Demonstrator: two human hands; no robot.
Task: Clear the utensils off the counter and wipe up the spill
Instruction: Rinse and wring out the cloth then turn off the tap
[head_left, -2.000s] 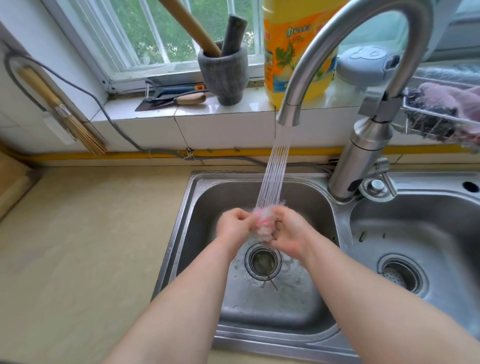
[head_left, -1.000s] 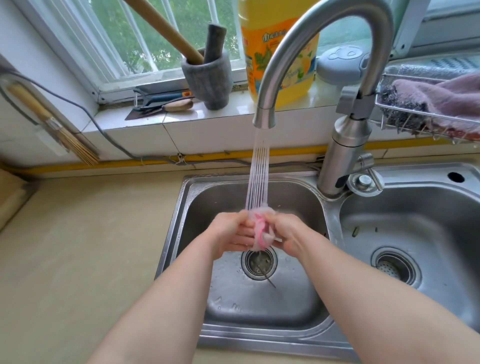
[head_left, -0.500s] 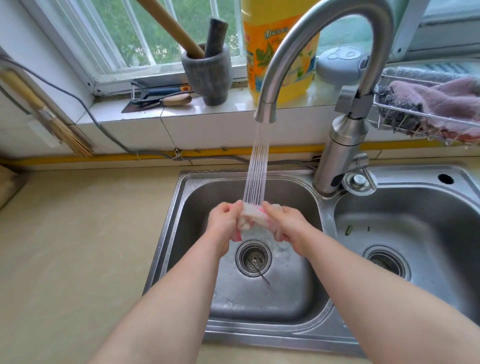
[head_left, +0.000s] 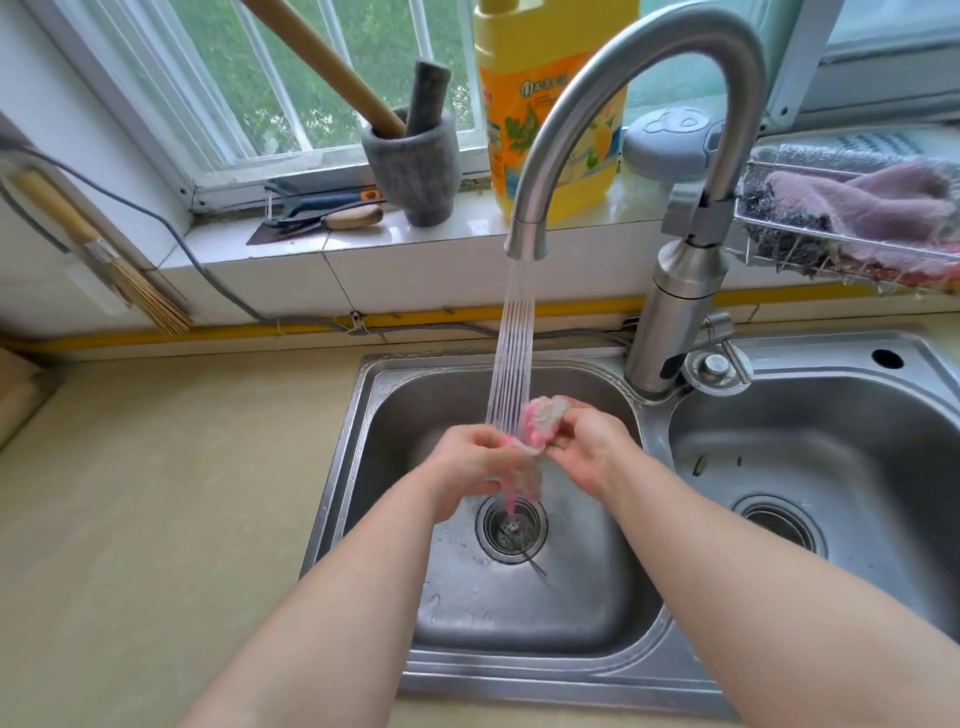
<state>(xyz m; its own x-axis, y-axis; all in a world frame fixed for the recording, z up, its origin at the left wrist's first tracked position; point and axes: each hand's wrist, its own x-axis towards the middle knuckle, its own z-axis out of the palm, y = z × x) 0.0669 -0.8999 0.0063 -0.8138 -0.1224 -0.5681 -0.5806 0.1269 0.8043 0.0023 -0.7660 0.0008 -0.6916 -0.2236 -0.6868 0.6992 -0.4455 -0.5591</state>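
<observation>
Hanging between both hands, a small pink cloth (head_left: 540, 422) is right under the stream of water (head_left: 514, 338), above the drain (head_left: 511, 527) of the sink's left basin (head_left: 345, 467). The right hand (head_left: 589, 449) pinches the cloth's bunched upper end with curled fingers. The left hand (head_left: 465, 467) grips the lower part, and a wet pink tail dangles below it toward the drain. The water falls from a curved steel faucet (head_left: 623, 73) mounted between the two basins. The right basin (head_left: 831, 447) has a few small dark scraps on its floor. A beige counter (head_left: 156, 519) stretches away to the left of the sink. On the tiled windowsill behind stand a grey stone mortar (head_left: 415, 161), with a pestle and a wooden stick in it, and a yellow bottle (head_left: 519, 114). Some hand tools (head_left: 322, 214) lie flat beside the mortar. At the right, a wire rack (head_left: 779, 249) holds a purple rag (head_left: 872, 208).
</observation>
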